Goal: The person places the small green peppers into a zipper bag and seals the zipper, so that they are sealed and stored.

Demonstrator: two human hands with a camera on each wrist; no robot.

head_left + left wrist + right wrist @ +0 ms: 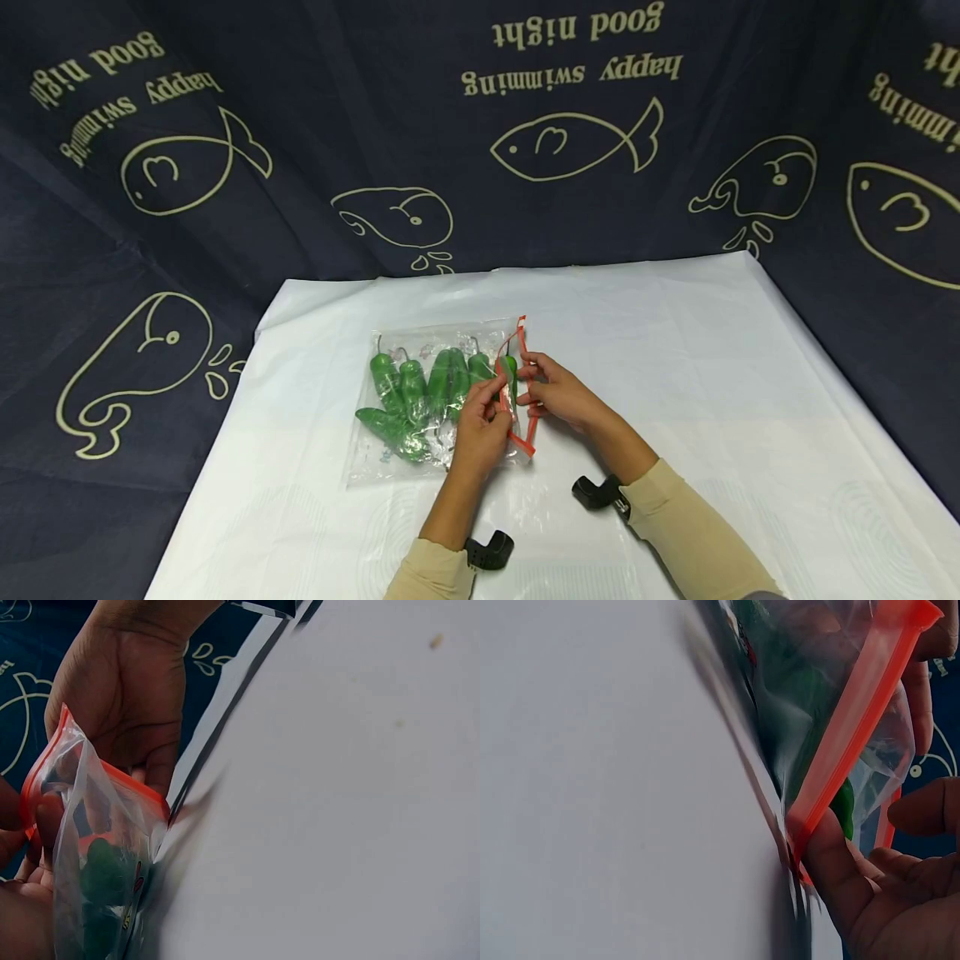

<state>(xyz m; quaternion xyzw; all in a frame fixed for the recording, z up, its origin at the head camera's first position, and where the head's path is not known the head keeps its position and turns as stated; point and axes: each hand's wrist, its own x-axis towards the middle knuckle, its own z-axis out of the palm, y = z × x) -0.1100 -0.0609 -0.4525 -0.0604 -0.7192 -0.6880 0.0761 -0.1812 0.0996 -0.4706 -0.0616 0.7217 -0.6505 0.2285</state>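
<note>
A clear zip bag (363,471) with a red seal strip (855,727) lies on the white table, its mouth parted toward the right. Several green peppers (412,387) show through the plastic, and one more pepper (844,810) is close by the mouth. My left hand (483,425) pinches the near red edge between thumb and fingers. Across the opening, my right hand (564,393) grips the other red edge. In the left wrist view, the right hand's fingers appear behind the plastic, with the thumb (161,772) outside. Parts of both hands' fingertips are hidden by the bag.
The white tablecloth (675,350) covers the table on every side of the bag. Behind it hangs a dark blue cloth (420,125) with fish and whale drawings. A black device (489,550) sits on the left wrist, another black device (597,493) on the right.
</note>
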